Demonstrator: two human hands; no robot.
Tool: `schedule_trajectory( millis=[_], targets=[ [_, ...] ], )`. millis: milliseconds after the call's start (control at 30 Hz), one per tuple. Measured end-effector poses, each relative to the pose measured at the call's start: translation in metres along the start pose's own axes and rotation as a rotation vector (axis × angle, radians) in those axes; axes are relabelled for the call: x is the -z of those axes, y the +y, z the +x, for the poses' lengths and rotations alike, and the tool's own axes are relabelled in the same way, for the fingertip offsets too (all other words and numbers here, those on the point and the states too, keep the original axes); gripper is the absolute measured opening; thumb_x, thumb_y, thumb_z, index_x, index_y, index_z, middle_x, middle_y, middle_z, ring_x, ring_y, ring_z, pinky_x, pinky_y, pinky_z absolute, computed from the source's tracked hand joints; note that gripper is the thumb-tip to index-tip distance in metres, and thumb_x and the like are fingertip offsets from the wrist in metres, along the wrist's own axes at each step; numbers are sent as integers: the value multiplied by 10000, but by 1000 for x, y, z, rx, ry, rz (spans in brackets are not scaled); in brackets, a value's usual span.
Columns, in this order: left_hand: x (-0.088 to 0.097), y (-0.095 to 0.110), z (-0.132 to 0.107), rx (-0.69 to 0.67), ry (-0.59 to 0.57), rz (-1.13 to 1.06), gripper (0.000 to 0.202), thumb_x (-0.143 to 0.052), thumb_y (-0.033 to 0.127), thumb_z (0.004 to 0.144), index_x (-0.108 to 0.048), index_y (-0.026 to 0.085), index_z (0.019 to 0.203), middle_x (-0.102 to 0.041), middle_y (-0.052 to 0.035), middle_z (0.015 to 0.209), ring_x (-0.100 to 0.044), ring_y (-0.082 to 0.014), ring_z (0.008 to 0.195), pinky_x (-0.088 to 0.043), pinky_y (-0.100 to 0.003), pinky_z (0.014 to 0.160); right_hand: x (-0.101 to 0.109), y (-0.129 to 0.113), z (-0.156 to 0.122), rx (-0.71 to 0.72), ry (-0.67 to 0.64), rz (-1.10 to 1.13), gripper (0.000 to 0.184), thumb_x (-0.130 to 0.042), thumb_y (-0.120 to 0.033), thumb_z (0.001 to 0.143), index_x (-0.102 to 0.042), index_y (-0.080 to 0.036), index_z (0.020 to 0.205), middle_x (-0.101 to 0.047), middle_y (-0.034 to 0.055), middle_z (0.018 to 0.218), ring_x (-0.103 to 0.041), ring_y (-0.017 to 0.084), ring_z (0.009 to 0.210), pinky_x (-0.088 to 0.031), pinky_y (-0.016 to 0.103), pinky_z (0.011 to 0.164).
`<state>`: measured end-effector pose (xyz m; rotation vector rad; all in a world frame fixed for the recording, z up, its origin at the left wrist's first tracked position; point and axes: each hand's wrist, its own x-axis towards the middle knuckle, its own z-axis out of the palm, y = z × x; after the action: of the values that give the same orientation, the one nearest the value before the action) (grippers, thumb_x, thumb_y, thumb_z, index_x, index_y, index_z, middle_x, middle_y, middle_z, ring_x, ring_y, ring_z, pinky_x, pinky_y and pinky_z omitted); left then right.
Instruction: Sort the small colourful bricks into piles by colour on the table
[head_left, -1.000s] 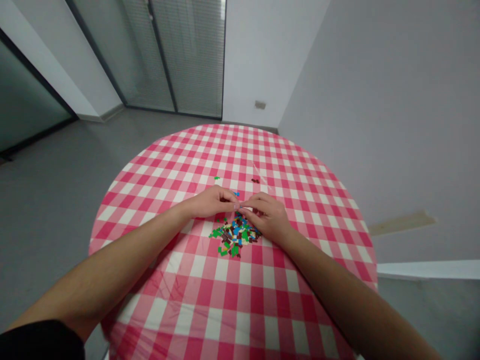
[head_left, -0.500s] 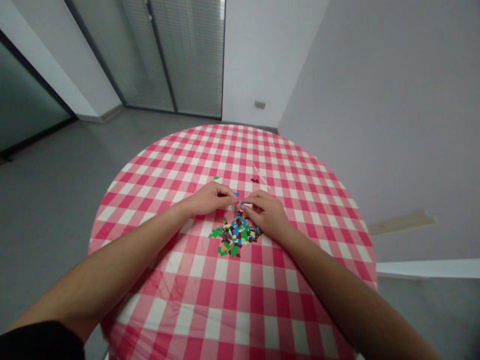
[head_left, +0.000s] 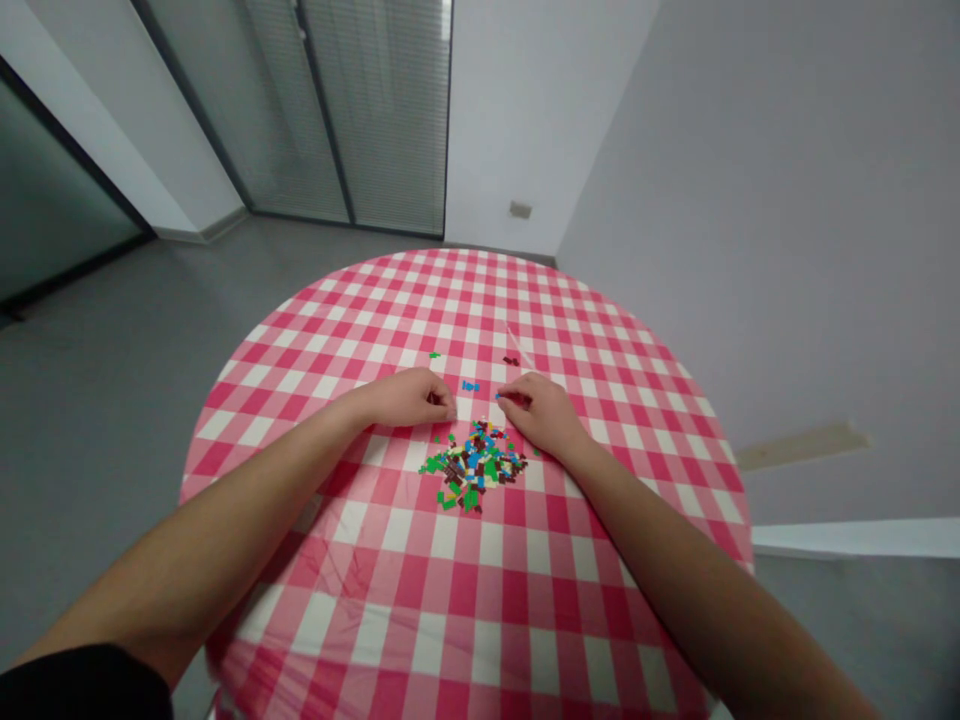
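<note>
A pile of small green, blue, brown and white bricks (head_left: 474,468) lies on a round table with a red-and-white checked cloth (head_left: 465,590). Just beyond the pile, my left hand (head_left: 409,397) rests on the cloth with its fingers curled in; what they hold is hidden. To the right of it, my right hand (head_left: 541,410) pinches a small blue piece at its fingertips. A small blue brick (head_left: 470,386) lies on the cloth between the two hands.
A lone green brick (head_left: 433,355) and a few brown bricks (head_left: 511,361) lie farther back on the cloth. A grey wall stands close on the right. Glass doors with blinds and grey floor are beyond the table.
My hands were touching at the fingertips above the pile. They have drawn apart sideways, and a small blue brick now shows on the cloth between them.
</note>
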<state>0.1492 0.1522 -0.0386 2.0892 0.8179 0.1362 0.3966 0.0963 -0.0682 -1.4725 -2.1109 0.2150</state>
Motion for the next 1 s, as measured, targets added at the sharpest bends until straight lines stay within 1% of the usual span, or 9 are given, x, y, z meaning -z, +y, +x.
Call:
schedule_trajectory(
  millis=[100, 167, 333, 433, 567, 667, 767, 900, 1000],
  targets=[
    [2, 1, -3, -22, -75, -16, 117, -623, 203, 757, -728, 155, 774, -725, -22, 756, -633, -130, 699, -445, -222, 659, 1, 0, -2, 45, -9, 35, 122, -626, -176, 838, -747, -169, 832, -719, 80, 864, -652, 201, 820, -525, 342, 760],
    [3, 1, -5, -13, -97, -25, 104, -638, 209, 752, -719, 157, 789, -715, -18, 748, -623, -127, 680, -443, -218, 641, 2, 0, -3, 104, -41, 30, 153, -601, -183, 862, -753, -166, 846, -728, 95, 904, -659, 214, 861, -528, 366, 800],
    [4, -2, -4, -24, -139, -40, 71, -662, 190, 722, -698, 163, 777, -689, -4, 718, -604, -122, 653, -427, -212, 615, 1, -1, -2, 192, -91, -46, 235, -549, -187, 911, -752, -161, 1027, -728, 129, 1065, -653, 253, 975, -495, 442, 884],
    [4, -5, -4, -52, -162, -67, 43, -660, 189, 721, -691, 164, 738, -693, -6, 728, -607, -124, 673, -427, -212, 640, 0, -3, -1, 217, -118, -50, 277, -527, -199, 931, -722, -167, 1125, -713, 134, 1143, -641, 267, 1043, -472, 462, 902],
    [5, -5, -5, -60, -200, -85, 83, -653, 198, 738, -720, 166, 775, -685, -1, 711, -588, -114, 653, -420, -205, 633, 1, -5, -1, 227, -160, -46, 316, -501, -203, 950, -685, -174, 1204, -694, 127, 1215, -622, 271, 1116, -442, 476, 926],
    [4, -4, -5, -62, -197, -70, 98, -663, 199, 736, -729, 166, 801, -688, -4, 724, -595, -119, 662, -419, -205, 628, 1, -6, -1, 236, -196, -66, 332, -463, -211, 972, -668, -172, 1230, -667, 123, 1273, -605, 273, 1152, -423, 483, 932],
    [2, -1, -4, -68, -178, -13, 132, -661, 214, 749, -740, 166, 843, -675, -6, 705, -574, -117, 628, -401, -206, 593, 2, -6, -2, 242, -220, -61, 342, -437, -214, 984, -662, -167, 1237, -649, 123, 1304, -597, 277, 1165, -419, 491, 929],
    [-1, 0, -3, -93, -146, 11, 178, -680, 217, 729, -764, 183, 882, -661, 3, 677, -547, -107, 592, -375, -202, 568, 2, -5, -2, 210, -203, -14, 350, -435, -215, 979, -656, -179, 1248, -661, 120, 1285, -602, 270, 1163, -418, 491, 939],
    [-3, 0, -1, -123, -127, 19, 159, -680, 194, 699, -768, 185, 831, -673, 1, 690, -569, -112, 622, -381, -203, 582, 2, -4, -2, 188, -179, 10, 351, -428, -211, 975, -667, -175, 1230, -676, 125, 1261, -611, 264, 1158, -423, 483, 943]
  ],
)
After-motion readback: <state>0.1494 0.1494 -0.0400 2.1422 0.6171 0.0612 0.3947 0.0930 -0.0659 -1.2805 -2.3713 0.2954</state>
